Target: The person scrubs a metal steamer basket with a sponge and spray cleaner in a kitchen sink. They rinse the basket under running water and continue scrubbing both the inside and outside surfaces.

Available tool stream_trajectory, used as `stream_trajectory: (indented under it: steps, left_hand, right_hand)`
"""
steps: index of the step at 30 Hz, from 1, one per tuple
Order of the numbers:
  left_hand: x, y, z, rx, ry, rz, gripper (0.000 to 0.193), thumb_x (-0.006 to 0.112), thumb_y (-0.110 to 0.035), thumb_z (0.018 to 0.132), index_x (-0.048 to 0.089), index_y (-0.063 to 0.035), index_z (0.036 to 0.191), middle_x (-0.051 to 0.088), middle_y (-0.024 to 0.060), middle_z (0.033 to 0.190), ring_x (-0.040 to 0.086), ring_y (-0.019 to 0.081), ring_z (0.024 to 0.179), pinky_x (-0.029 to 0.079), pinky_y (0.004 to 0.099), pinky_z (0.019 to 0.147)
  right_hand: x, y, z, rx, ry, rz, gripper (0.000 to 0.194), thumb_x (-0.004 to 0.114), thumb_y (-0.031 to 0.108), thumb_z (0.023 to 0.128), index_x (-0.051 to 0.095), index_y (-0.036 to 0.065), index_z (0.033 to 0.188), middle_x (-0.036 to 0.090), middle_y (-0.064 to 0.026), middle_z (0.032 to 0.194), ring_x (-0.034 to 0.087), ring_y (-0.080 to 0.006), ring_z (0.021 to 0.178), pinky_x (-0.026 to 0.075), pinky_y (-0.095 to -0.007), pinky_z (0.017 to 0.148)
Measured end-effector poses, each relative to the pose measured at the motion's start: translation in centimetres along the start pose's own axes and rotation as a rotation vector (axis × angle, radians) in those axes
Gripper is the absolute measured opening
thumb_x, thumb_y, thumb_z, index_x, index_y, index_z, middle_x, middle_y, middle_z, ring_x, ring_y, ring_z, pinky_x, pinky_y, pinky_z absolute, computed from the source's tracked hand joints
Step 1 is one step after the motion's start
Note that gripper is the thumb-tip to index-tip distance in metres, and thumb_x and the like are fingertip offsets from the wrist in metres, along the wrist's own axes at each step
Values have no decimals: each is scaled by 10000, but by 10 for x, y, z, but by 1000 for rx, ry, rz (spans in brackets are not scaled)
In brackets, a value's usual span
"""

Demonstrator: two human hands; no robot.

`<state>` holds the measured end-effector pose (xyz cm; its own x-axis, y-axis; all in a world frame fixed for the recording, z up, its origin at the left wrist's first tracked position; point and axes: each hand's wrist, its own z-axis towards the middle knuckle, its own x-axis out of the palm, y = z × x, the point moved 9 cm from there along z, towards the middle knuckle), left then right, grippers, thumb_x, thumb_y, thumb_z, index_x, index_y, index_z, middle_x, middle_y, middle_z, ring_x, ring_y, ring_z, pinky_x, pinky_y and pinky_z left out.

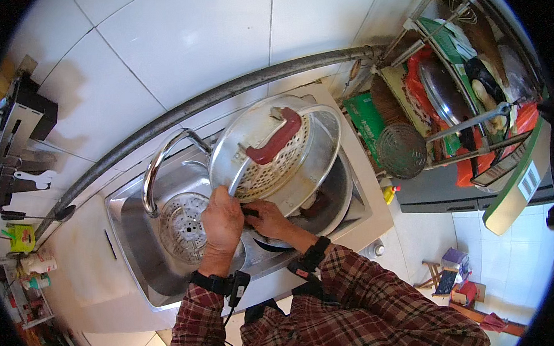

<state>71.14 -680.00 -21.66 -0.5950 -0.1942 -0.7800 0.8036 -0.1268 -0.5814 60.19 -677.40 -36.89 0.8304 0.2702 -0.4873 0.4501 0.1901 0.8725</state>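
Observation:
An aluminium steamer tier (pixel 300 171) with a perforated bottom and a dark red handle (pixel 275 142) is tilted over the right side of the sink. My left hand (pixel 222 219) grips its near-left rim. Beside it, my right hand (pixel 270 219) has its fingers around a small dark handle (pixel 250 212) at the steamer's lower edge; what this handle belongs to is partly hidden. Beneath the steamer sits a large metal pan (pixel 343 202), with dark red matter partly visible inside. A round perforated steamer plate (pixel 178 226) lies in the left sink basin (pixel 142 257).
A curved chrome faucet (pixel 151 176) arches over the left basin. Along the tiled wall runs a grey pipe (pixel 215 93). At right, a wire skimmer (pixel 401 151) juts from a crowded metal rack (pixel 485 148). A knife rack (pixel 13 137) hangs on the left wall.

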Motion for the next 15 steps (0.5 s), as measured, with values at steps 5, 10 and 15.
stream_trajectory:
  steps: [5, 10, 15]
  left_hand:
    - [-1, 7, -8, 8, 0, -32, 153, 557, -52, 803, 505, -18, 942, 581, 219, 799, 579, 436, 707, 478, 493, 584]
    - [0, 2, -8, 95, -52, -102, 151, 567, -39, 778, 495, -33, 911, 577, 208, 788, 576, 428, 690, 477, 498, 575]
    - [7, 9, -2, 40, -27, -73, 149, 566, -40, 782, 494, -24, 911, 579, 209, 796, 579, 426, 699, 481, 494, 580]
  right_hand:
    - [-25, -29, -18, 111, 552, -581, 243, 600, 70, 725, 652, -22, 944, 616, -241, 936, 617, -406, 902, 505, -479, 778]
    - [-148, -53, 12, -15, 76, -1232, 104, 556, 103, 770, 597, 19, 815, 579, -163, 815, 582, -308, 796, 468, -420, 716]
    - [-40, -46, -7, 243, 178, -578, 147, 566, 83, 750, 598, -16, 854, 609, -237, 943, 624, -343, 913, 515, -435, 769]
